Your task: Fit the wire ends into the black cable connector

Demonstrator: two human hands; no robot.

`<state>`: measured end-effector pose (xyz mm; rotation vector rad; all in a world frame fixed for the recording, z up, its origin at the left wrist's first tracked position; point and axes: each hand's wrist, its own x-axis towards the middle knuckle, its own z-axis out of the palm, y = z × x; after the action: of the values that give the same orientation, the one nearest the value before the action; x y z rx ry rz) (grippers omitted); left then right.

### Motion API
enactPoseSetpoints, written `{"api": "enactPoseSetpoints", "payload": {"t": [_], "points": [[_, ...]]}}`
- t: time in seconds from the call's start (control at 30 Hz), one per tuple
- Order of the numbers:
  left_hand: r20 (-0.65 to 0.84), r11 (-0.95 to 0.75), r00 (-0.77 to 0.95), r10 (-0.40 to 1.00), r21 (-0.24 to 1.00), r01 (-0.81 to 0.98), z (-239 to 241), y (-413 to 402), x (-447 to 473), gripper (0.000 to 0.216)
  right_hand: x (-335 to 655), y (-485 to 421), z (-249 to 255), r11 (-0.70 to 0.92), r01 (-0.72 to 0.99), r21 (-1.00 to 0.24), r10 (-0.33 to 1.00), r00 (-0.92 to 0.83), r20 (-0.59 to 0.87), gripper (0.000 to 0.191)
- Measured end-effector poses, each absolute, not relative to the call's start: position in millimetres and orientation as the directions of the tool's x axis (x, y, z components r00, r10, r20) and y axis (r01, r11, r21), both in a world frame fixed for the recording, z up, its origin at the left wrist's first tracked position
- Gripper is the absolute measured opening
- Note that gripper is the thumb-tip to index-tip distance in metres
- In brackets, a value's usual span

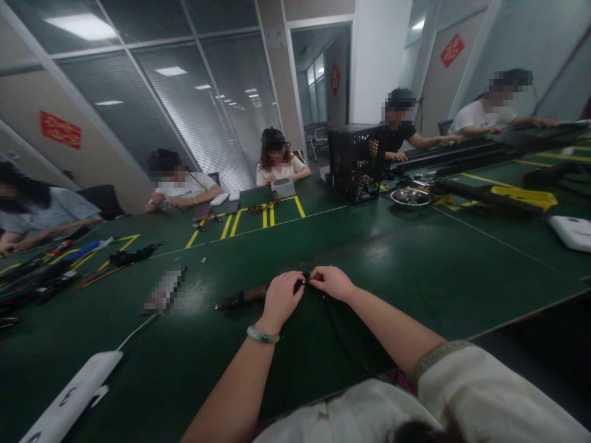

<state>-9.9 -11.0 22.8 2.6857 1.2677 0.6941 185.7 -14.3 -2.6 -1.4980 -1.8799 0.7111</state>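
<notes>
My left hand [281,300], with a green bangle at the wrist, is closed in a pinch on a small black part [303,282]. Opposite it, my right hand [333,283] pinches the same part with its fingertips. The part's kind is too small and too covered by fingers to tell. A corded electric screwdriver [240,299] lies just left of my left hand, its tip pointing left and its rear end hidden behind that hand. From below my right hand a black cord [339,332] runs down toward the table's near edge.
A phone [165,289] lies left on the green table [240,381], its cable leading to a white power strip [76,394]. Tools and cables lie far left. Across stand a black perforated case [354,163] and a metal bowl [410,197]. Several people sit around.
</notes>
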Motion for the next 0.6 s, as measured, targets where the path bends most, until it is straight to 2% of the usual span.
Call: {"api": "enactPoseSetpoints", "payload": {"t": [0.17, 0.37, 0.6], "points": [[0.324, -0.603, 0.517, 0.792, 0.288, 0.744, 25, -2, -6, 0.009, 183, -13, 1, 0.205, 0.656, -0.727, 0.978, -0.156, 0.135, 0.009], [0.202, -0.549, 0.511, 0.835, 0.36, 0.755, 32, 12, -4, 0.006, 183, -9, 2, 0.179, 0.652, -0.737, 0.982, -0.158, 0.099, 0.008], [0.188, -0.529, 0.499, 0.846, 0.403, 0.747, 28, 18, -3, 0.004, 191, 14, 0, 0.097, 0.623, -0.777, 0.978, -0.206, -0.042, 0.01]]}}
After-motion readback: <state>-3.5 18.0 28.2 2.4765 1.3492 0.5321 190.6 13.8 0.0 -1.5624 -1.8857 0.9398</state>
